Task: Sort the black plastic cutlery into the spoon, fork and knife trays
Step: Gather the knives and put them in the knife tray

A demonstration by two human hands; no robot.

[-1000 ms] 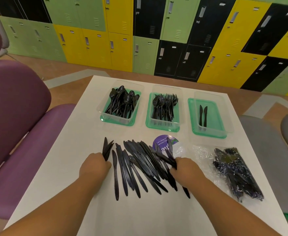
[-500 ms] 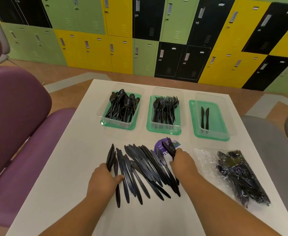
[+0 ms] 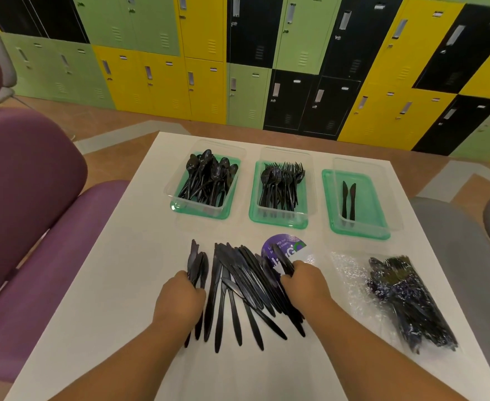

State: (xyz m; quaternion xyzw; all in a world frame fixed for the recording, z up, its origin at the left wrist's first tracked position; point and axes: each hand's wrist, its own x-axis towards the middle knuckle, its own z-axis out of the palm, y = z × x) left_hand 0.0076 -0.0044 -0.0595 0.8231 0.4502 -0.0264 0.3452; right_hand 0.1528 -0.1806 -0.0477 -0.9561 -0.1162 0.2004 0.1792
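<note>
A fan of several black plastic knives (image 3: 238,287) lies on the white table (image 3: 116,299) between my hands. My left hand (image 3: 180,299) grips a few knives at the fan's left edge. My right hand (image 3: 304,282) curls round a few knives at its right edge. Three clear trays on green lids stand behind: the spoon tray (image 3: 180,204) on the left is full of spoons, the fork tray (image 3: 278,221) in the middle holds several forks, and the knife tray (image 3: 362,227) on the right holds two knives.
A clear plastic bag of black cutlery (image 3: 405,299) lies at the right of the table. A round purple sticker (image 3: 284,247) shows behind the knives. Purple seats (image 3: 29,227) stand to the left, grey chairs (image 3: 455,256) to the right, coloured lockers behind.
Both hands have drawn toward each other, squeezing the spread of knives into a tighter bunch. The camera has tilted down slightly.
</note>
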